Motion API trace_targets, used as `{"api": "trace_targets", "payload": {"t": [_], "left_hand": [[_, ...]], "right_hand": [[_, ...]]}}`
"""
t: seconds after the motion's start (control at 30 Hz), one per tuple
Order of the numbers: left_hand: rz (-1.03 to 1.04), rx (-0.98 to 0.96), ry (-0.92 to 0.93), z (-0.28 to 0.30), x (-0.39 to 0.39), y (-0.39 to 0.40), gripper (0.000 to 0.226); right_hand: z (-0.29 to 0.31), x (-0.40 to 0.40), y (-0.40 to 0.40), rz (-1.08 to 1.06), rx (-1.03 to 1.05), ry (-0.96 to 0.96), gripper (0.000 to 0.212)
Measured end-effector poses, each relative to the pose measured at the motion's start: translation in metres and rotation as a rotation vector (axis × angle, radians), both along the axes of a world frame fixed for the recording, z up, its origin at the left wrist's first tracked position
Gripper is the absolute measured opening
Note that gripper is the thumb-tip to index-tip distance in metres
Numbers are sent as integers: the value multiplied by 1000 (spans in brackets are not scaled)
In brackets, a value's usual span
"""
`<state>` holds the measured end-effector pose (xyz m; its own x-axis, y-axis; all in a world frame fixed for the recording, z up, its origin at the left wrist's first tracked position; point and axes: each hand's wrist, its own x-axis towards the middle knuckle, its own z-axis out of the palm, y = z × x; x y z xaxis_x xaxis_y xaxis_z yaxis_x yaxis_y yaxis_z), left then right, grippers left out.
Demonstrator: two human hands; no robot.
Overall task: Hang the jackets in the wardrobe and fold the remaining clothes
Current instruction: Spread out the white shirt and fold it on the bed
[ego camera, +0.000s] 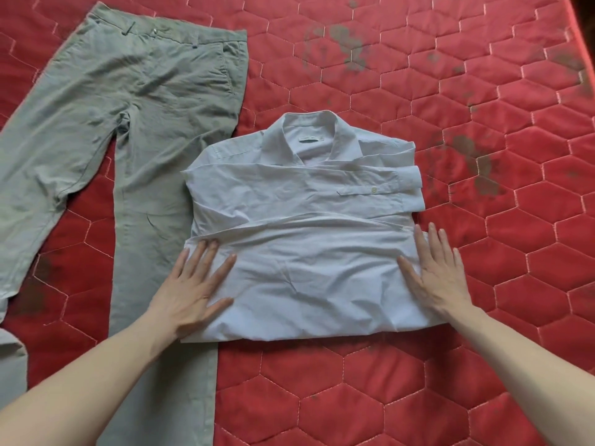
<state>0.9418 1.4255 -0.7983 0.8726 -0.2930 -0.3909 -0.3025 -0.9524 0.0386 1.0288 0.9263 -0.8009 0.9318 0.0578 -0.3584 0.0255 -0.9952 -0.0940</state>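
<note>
Under me is a red quilted mattress point(418, 75) with a stitched hexagon pattern and some dark, worn stains near the far side. On it lies the white shirt point(302, 220), about in the middle, with the collar pointing away from me. Its sleeves are folded across the chest, and the bottom part is turned up over them, so it is almost a compact rectangle.

My left hand point(196, 284) lies flat on the near left edge of the shirt, fingers straight and spread, holding nothing. My right hand point(438, 272) lies the same way on the near right edge, also flat and grasping nothing. Both only press the cloth down.

I judge the shirt fold to be nearly finished; perhaps one more smoothing or one more fold is needed. The grey trousers point(122, 123) are to the left, just beside the shirt and partly under its left edge. They are spread out full length and not yet folded, so this work is left.

I see no jackets and no wardrobe here, so I cannot tell about that part. There is no basket, box or other container in view.
</note>
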Motion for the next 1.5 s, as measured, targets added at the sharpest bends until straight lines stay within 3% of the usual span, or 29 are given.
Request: {"api": "trace_targets", "payload": {"t": [0.07,0.17,0.23,0.3,0.4,0.57,0.67,0.8,0.9,1.07,1.13,1.23,1.3,1.4,1.5], "left_hand": [[-99,-27,-30,13,-5,-1,85],[-303,-89,-22,26,-21,-15,91],[-369,-16,70,27,-30,-26,96],[-307,121,127,23,-35,-34,95],[-175,193,62,18,-39,-46,64],[-20,139,107,24,-42,-60,71],[27,138,142,40,-50,-50,85],[2,96,372,75,-55,-31,87],[65,33,518,95,-64,-22,78],[212,-37,691,111,-63,-27,49],[275,-60,739,112,-61,-23,36],[372,-93,750,115,-51,-10,36],[440,-182,715,118,-42,3,37],[582,-345,556,123,-24,24,36],[724,-517,403,123,-6,41,25]], "right_hand": [[11,-8,-11,101,3,-98,87],[25,-29,-26,495,61,-183,98],[28,-42,-33,712,36,-111,102],[26,-50,-35,778,-32,-28,97],[21,-55,-22,689,-8,-91,71],[28,-65,-3,570,54,-153,70],[41,-75,-12,557,33,-78,71],[61,-93,-24,611,81,-37,67],[88,-110,-23,636,56,236,54],[101,-135,-31,642,18,410,29],[110,-135,-31,668,-37,445,19],[124,-125,-25,692,-31,415,9],[129,-113,-28,616,32,396,14],[136,-92,-35,353,399,274,25],[141,-73,-30,-5,688,133,18]]}}
